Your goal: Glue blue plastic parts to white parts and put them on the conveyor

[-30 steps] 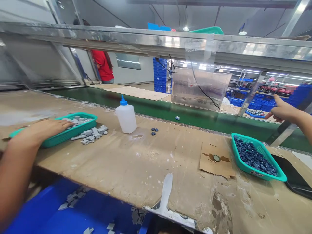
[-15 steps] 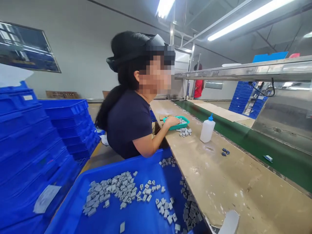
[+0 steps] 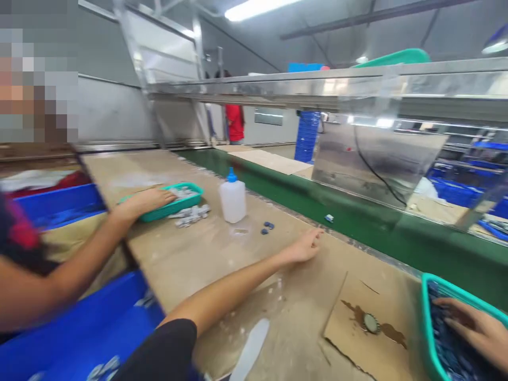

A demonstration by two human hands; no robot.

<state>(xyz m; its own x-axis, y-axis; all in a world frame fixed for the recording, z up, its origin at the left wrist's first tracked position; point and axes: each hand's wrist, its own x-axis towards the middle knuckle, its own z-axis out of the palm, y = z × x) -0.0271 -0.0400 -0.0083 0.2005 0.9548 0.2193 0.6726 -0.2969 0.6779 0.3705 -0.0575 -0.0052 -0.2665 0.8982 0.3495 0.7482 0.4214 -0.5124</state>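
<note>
Reaches out over the cardboard-covered surface (image 3: 178, 267) with the left hand (image 3: 305, 248), near the edge of the green belt (image 3: 369, 233). Shows the left grip with fingers partly bent, too blurred to tell open from closed. Has the right hand (image 3: 482, 325) in the right teal basket (image 3: 427, 330), among the dark blue pieces (image 3: 438, 330). Cannot tell the right grip as open, closed or gripping a piece. Near the left hand, shows three loose dark pieces (image 3: 267, 227) on the surface and a small blue-and-white piece (image 3: 329, 217) on the belt.

Displays a plain whitish bottle (image 3: 233, 202) upright with a blue nozzle, without legible lettering. Beside the right basket, presents a torn cardboard sheet (image 3: 341, 330), with a crimped cap (image 3: 372, 323) amid brown stains. Nearer, shows a pale strip (image 3: 250, 349) on the surface, marked by whitish spots. To the left, reveals a co-worker's hand (image 3: 153, 200) at another teal basket (image 3: 174, 212), just beside loose grey pieces (image 3: 190, 215), and a blue bin (image 3: 95, 338) below. Beyond, takes in a long metal shelf (image 3: 278, 84), stacked blue crates (image 3: 307, 136), a person in red (image 3: 235, 123) and a bright ceiling lamp (image 3: 257, 8).
</note>
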